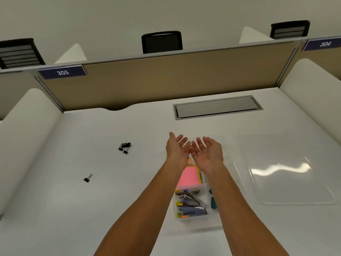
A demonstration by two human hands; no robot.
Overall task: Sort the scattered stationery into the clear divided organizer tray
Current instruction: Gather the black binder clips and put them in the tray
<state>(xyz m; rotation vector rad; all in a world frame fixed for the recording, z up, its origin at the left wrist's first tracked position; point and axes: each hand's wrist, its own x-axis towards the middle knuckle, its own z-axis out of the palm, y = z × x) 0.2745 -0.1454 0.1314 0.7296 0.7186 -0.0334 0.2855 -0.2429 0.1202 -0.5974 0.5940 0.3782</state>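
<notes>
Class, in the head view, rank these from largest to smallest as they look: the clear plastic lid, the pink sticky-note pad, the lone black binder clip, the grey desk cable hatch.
1. Clear plastic lid
2. Grey desk cable hatch, though it lies farther away
3. Pink sticky-note pad, partly hidden by arms
4. Lone black binder clip

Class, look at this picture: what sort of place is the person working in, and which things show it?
Probably a shared office or study hall: a numbered sign reading 305 on a tan divider panel, an office chair beyond it, and a cable hatch in the white desk.
</notes>
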